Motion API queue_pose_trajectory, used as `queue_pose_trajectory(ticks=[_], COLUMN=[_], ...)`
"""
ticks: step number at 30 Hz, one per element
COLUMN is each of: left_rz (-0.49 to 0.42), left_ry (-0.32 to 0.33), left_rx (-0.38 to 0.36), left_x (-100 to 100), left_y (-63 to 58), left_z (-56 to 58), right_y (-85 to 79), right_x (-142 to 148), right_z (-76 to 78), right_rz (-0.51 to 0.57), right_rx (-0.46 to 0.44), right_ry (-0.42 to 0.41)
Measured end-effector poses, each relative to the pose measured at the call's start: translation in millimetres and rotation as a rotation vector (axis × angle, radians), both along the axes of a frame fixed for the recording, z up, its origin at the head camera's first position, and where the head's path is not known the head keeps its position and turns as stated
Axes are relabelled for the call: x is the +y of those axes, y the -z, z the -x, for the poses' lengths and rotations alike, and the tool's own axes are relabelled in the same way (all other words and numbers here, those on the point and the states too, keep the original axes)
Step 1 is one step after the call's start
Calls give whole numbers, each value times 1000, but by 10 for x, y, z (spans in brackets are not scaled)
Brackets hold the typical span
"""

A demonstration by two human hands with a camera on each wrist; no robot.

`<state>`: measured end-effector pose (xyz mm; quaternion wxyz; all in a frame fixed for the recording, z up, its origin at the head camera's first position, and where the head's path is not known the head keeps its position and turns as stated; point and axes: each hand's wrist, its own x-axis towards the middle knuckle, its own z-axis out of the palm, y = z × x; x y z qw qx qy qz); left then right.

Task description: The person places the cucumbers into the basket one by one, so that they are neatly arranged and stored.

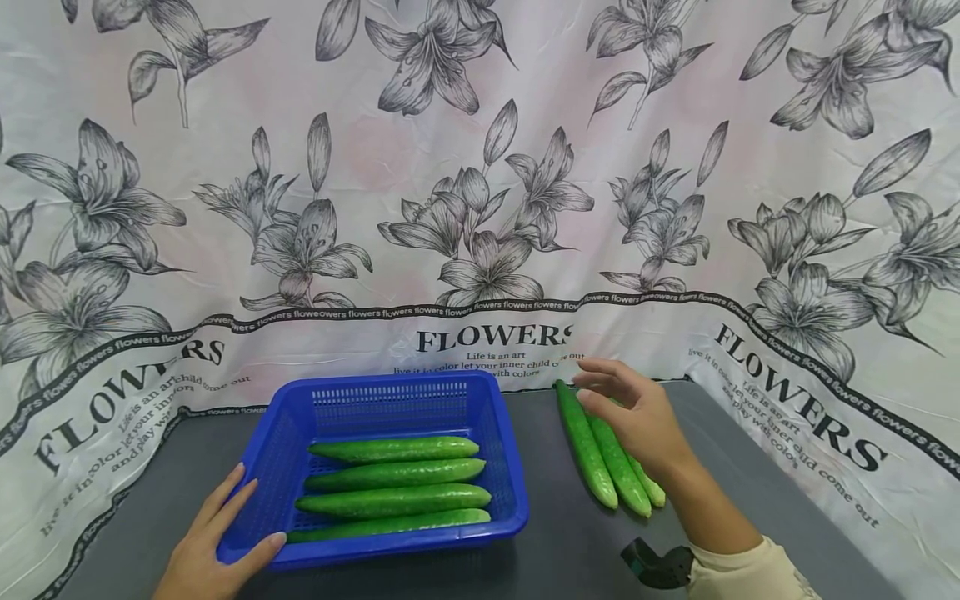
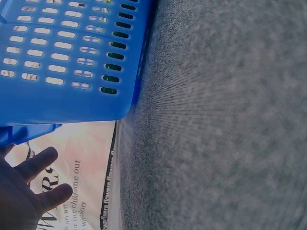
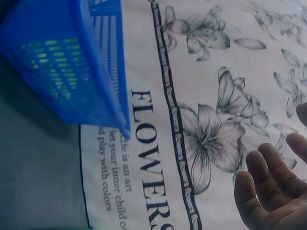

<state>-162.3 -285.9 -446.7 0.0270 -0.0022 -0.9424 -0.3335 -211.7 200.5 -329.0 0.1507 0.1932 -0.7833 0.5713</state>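
A blue plastic basket holds several green cucumbers, lying side by side across its floor. My left hand rests at the basket's left rim, thumb over the front corner and fingers spread along the side. In the left wrist view, its straight fingers show below the slotted basket wall. To the right of the basket lie three more cucumbers, side by side on the table. My right hand is over their far ends with loosely bent fingers and partly hides them; it holds nothing.
The grey table ends at a pale curtain printed with flowers and lettering. A dark strap-like piece sits at the right wrist, beside a cream sleeve.
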Motion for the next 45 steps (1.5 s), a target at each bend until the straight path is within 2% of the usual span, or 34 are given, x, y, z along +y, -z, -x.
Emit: queue_pose_trajectory(ticks=[6,12,22,27,34,45], left_rz=[0,0,11,6,4,-2], left_ry=[-4,-1,-1,6,11,6], left_rx=[-28,-23,-48,-29,-22,-19], left_x=[21,17,-28,-25,-15,-10], left_y=[-30,-14,6,7,5,-6], left_z=[8,21,48,46,39,29], right_y=[56,119,221,332,497,698], right_x=[134,260,473,623,824,985], right_z=[17,74,250,351,464,638], right_rz=[-35,-73,-113,-129,-129,-184], right_rx=[7,-15,-124,-170,-267,-420], right_ry=[24,71,168,201,210,258])
